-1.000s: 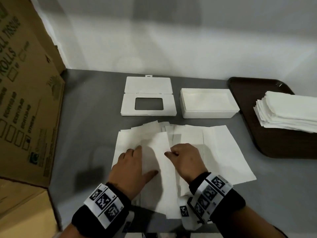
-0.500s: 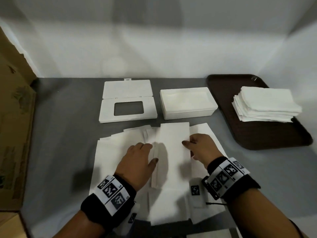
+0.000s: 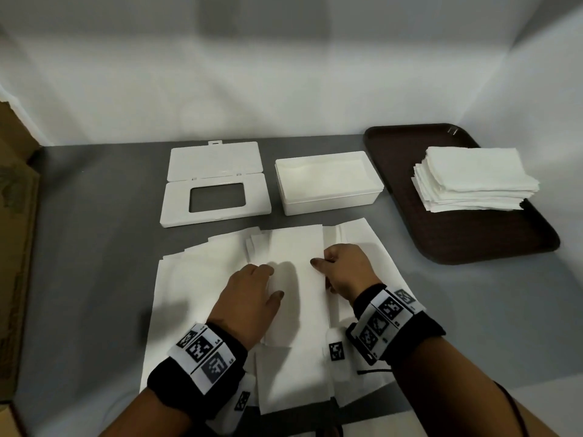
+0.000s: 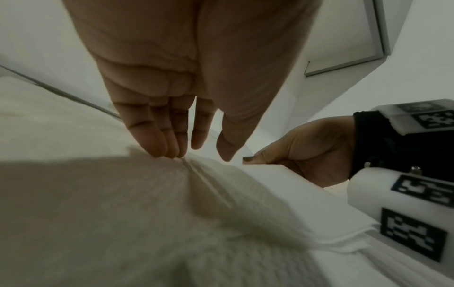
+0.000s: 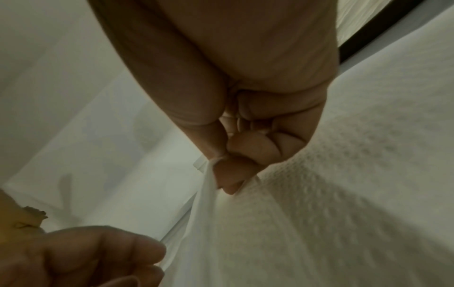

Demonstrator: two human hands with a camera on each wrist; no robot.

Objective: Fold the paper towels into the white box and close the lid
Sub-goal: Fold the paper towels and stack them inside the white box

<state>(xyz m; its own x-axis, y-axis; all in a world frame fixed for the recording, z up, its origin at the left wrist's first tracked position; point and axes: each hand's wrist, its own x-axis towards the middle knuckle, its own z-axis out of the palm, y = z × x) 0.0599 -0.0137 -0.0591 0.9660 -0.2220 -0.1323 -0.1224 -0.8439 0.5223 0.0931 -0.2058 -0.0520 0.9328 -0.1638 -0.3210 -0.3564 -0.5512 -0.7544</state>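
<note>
Several white paper towels lie overlapped on the grey table in front of me, with a folded strip on top in the middle. My left hand lies on the strip's left side, its straight fingers pressing the paper down. My right hand pinches the strip's right edge between thumb and curled fingers. Behind the towels stand the open white box and, to its left, its lid, flipped open with a rectangular slot.
A dark brown tray at the right carries a stack of folded paper towels. A cardboard carton stands along the left edge. A white wall rises close behind the table.
The right hand has folded a towel flap over into a narrow strip in the middle, and the left hand has moved onto it. The head view has swung to the right.
</note>
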